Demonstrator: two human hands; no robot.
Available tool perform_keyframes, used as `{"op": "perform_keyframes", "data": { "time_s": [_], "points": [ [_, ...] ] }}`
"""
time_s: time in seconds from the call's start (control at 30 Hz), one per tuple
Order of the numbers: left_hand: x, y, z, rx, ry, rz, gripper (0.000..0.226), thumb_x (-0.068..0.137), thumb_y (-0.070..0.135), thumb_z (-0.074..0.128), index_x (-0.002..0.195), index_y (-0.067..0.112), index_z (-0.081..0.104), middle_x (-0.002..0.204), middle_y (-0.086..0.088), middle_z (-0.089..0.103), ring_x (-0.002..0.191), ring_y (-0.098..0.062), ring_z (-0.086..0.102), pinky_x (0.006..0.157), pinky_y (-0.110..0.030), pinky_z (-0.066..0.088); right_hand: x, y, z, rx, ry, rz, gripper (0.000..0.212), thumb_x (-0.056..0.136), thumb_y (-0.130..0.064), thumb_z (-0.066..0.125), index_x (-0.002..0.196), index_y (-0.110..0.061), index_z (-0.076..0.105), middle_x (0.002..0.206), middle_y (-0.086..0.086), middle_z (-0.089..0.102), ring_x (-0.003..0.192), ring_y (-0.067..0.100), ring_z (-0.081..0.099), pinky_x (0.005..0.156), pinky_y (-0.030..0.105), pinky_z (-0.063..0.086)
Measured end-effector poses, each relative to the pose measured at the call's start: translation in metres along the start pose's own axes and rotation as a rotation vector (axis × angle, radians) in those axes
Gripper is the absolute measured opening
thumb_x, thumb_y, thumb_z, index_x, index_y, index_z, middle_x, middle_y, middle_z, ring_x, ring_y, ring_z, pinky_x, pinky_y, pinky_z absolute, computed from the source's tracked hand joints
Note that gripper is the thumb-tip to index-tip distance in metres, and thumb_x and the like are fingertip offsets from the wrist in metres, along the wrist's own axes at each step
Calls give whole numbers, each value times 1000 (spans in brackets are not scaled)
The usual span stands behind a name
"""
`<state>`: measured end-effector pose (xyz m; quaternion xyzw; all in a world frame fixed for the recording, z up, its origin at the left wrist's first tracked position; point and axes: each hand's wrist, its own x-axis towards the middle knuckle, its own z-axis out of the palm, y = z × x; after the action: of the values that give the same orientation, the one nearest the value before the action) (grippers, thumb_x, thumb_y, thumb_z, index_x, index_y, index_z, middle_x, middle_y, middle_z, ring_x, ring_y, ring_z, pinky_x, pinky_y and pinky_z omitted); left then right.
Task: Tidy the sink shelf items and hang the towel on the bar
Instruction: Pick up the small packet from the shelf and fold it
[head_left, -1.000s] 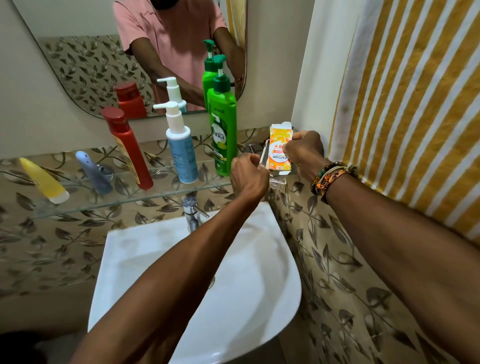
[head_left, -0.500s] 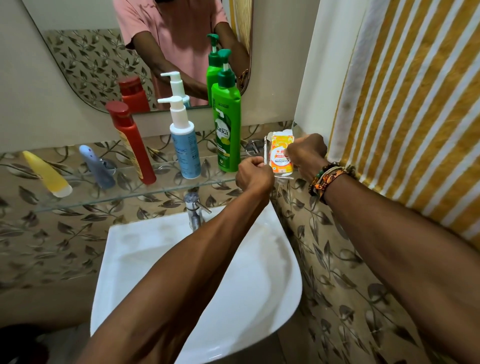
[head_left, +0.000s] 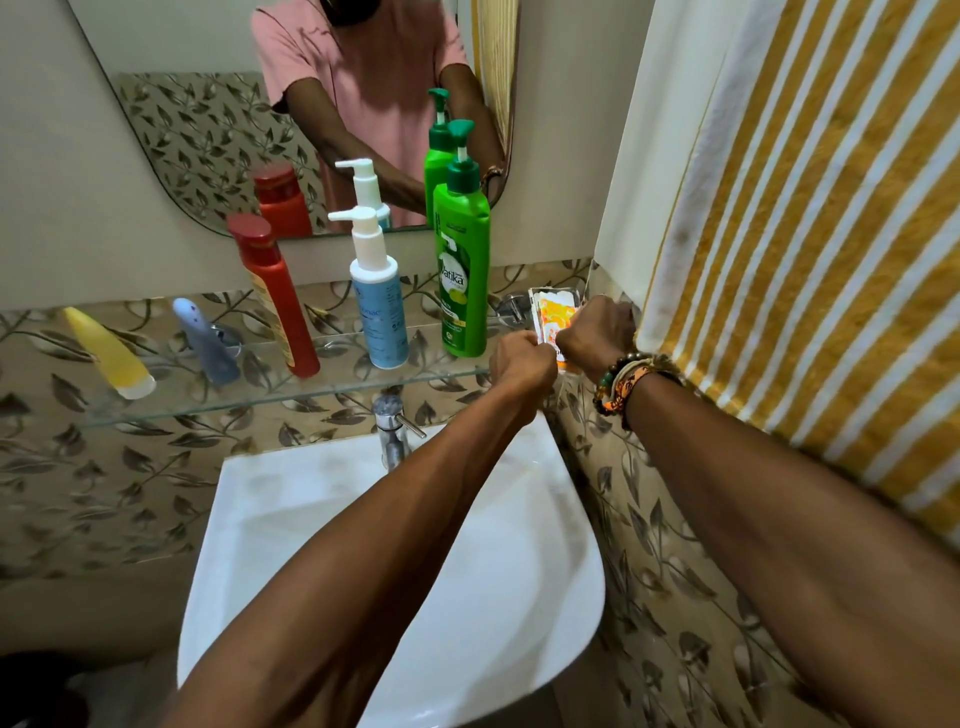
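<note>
**Two hands holding an orange packet at the right end of a glass sink shelf**

Nearest, a white sink (head_left: 415, 545) is seen below two bare forearms, with a chrome tap (head_left: 390, 431) at its back edge. A yellow-and-white striped towel (head_left: 805, 234) is hung along the right wall, close beside the right forearm.

Above the tap, the left hand (head_left: 522, 364) and the right hand (head_left: 597, 332) are brought together, almost touching. Both are curled closed around an orange packet (head_left: 553, 314): its left edge is gripped by the left hand and its right side by the right hand. Beaded bracelets (head_left: 623, 379) are worn on the right wrist. The packet is held upright at the right end of the glass shelf (head_left: 260, 397), just beyond the knuckles, and only its upper part is shown.

Compared with a second ago, the hands have been drawn closer together and more of the packet is now covered.

Farther along the shelf, a green pump bottle (head_left: 462, 270), a blue pump bottle (head_left: 379, 312) and a red bottle (head_left: 275, 301) are stood upright, while a grey-blue tube (head_left: 205, 340) and a yellow tube (head_left: 109, 353) are laid down. A mirror (head_left: 208, 130) is mounted behind.
</note>
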<state>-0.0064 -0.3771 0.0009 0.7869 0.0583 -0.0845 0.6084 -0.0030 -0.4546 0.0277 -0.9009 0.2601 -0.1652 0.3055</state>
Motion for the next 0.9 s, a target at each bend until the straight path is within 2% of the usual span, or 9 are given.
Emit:
{"op": "perform_keyframes", "data": {
  "time_s": [0.1, 0.17, 0.23, 0.3, 0.4, 0.47, 0.53, 0.67, 0.9],
  "points": [
    [-2, 3, -7, -32, -39, -16, 26, 86, 0, 54, 102, 10, 72, 97, -13, 72, 78, -27, 68, 67, -38, 57, 2, 0, -7, 88, -8, 29, 18, 73, 8, 66, 90, 5, 67, 93, 16, 66, 87, 29, 62, 60, 33, 49],
    [-1, 5, -11, -62, -81, -27, 21, 87, 0, 55, 99, 6, 71, 99, -15, 72, 80, -27, 65, 65, -38, 51, 0, -2, -14, 154, 16, 66, 28, 73, 8, 67, 101, 6, 66, 104, 20, 66, 91, 30, 63, 70, 40, 56],
    [-2, 3, -13, -89, -102, -47, 15, 87, 2, 56, 84, 5, 70, 85, -14, 70, 67, -23, 57, 59, -32, 42, -5, -3, -20, 274, -1, 116, 32, 77, 10, 63, 109, 13, 58, 111, 27, 60, 105, 38, 60, 73, 44, 53],
    [-7, 2, -15, -155, -92, -73, 23, 89, 10, 61, 66, 10, 64, 65, -7, 61, 53, -18, 47, 53, -28, 36, -10, -3, -23, 428, -58, 151, 16, 85, 10, 55, 100, 9, 50, 102, 23, 56, 115, 43, 51, 69, 42, 48],
    [-15, 3, -17, -184, -38, -44, 29, 87, 21, 68, 59, 17, 62, 48, 2, 53, 49, -15, 45, 57, -29, 39, -18, -4, -27, 542, -161, 154, 33, 88, 12, 55, 103, -12, 38, 93, 11, 47, 91, 32, 58, 70, 35, 51],
    [-22, 4, -22, -192, -17, -29, 13, 85, 19, 70, 75, 12, 67, 67, -8, 67, 61, -19, 54, 61, -33, 43, -28, -6, -31, 564, -156, 172, 40, 84, 14, 61, 107, -10, 38, 90, 9, 46, 83, 21, 52, 62, 32, 47],
    [-27, 4, -28, -187, -17, -28, 9, 84, 15, 69, 84, 7, 66, 88, -14, 73, 74, -22, 63, 65, -35, 52, -36, -6, -33, 572, -153, 201, 36, 82, 13, 67, 102, -8, 44, 98, 11, 51, 91, 23, 55, 67, 34, 49],
    [-41, 4, -44, -185, -36, -5, 13, 82, 11, 70, 94, 5, 69, 91, -11, 74, 83, -27, 72, 77, -50, 60, -54, -7, -37, 593, -159, 224, 39, 80, 8, 71, 115, 1, 56, 109, 19, 65, 93, 29, 66, 59, 33, 52],
    [-70, -7, -77, -211, -64, 37, 15, 85, 21, 71, 91, 9, 66, 90, -9, 73, 86, -26, 72, 80, -44, 60, -99, -17, -40, 583, -123, 249, 34, 74, 7, 71, 107, -3, 69, 91, 17, 74, 64, 22, 65, 46, 26, 48]
  ]
}}
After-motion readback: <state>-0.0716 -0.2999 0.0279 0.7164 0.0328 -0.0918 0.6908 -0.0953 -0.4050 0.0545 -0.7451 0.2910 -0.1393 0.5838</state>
